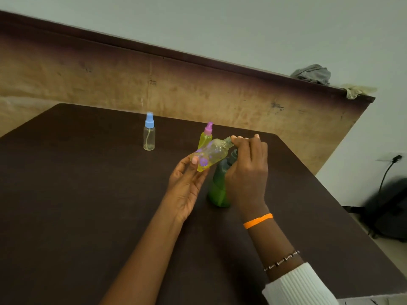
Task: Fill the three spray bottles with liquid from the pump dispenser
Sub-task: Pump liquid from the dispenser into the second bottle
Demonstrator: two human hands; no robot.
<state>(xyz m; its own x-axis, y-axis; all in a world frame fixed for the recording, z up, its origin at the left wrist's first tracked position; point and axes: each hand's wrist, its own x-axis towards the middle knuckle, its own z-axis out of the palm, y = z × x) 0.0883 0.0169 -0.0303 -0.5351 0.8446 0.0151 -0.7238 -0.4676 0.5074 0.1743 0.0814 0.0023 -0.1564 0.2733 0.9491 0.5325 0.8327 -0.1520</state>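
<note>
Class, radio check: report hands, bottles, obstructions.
Left hand holds flowered bottle, tilted, cap off. Right hand at its neck, over green dispenser. Pink-capped bottle close behind. Nothing blocking.

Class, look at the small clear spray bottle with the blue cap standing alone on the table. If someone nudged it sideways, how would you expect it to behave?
The blue-capped bottle would probably tip rather than slide: it stands tall and narrow on a small base. It looks nearly empty, so it is likely light and easy to knock over. Being round, it may roll across the table once down.
</note>
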